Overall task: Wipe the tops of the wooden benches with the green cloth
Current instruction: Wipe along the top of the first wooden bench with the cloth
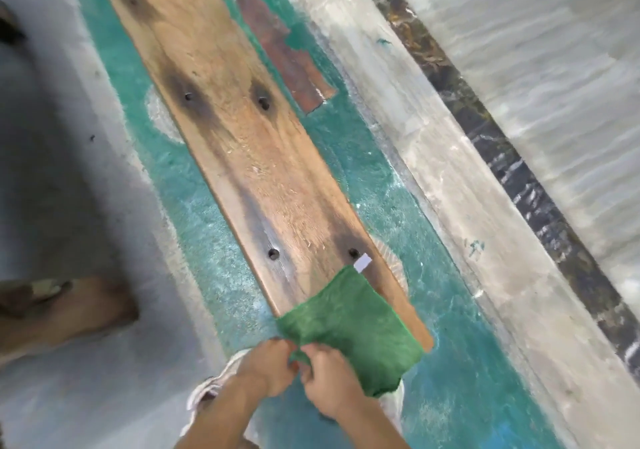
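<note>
I am looking down at a floor [433,157] that is showing worn green paint beside a pale concrete strip, with a dark mottled band running along the right. A long wooden bench [242,143] is stretching diagonally from the top left down toward me, its top showing dark stains around four bolt holes. A second brown wooden piece [69,310] is sitting blurred at the left edge. The green cloth [349,324] is lying spread over the near end of the bench, its lower part hanging past the end, and a small white tag [362,263] is sticking out at its far corner. My left hand [266,365] is pinching the cloth's near edge, fingers closed on it. My right hand [329,379] is gripping the same edge just beside it, also closed on the fabric. A pale shoe [214,386] is showing below the left wrist.
</note>
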The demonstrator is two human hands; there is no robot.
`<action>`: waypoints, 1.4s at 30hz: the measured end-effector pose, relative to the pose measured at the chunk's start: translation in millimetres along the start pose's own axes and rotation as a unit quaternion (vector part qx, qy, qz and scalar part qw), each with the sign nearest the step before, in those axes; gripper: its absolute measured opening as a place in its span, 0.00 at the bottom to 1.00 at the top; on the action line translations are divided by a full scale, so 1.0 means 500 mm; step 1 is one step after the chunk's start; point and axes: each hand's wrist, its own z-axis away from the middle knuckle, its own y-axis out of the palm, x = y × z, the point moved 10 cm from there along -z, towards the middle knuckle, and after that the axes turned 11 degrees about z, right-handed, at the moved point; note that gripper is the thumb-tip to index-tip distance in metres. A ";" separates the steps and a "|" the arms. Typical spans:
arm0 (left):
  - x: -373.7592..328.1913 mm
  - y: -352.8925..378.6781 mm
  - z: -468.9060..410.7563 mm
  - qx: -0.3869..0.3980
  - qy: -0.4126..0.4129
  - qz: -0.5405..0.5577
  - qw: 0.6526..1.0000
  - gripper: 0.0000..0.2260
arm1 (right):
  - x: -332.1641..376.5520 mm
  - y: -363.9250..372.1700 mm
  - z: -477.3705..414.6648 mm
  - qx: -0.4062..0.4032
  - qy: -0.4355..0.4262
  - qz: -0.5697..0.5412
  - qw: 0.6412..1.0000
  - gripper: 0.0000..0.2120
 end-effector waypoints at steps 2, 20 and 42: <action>-0.029 0.011 -0.026 -0.065 -0.023 0.090 0.994 0.15 | -0.035 -0.030 -0.024 -0.014 -0.076 0.067 0.995 0.22; -0.074 0.187 -0.042 -0.353 -0.075 0.329 0.872 0.32 | -0.118 -0.017 -0.092 -0.206 -0.324 0.363 0.849 0.34; -0.164 0.339 -0.152 -0.516 -0.115 0.105 0.842 0.33 | -0.413 -0.050 -0.204 -0.266 -0.293 0.332 0.856 0.34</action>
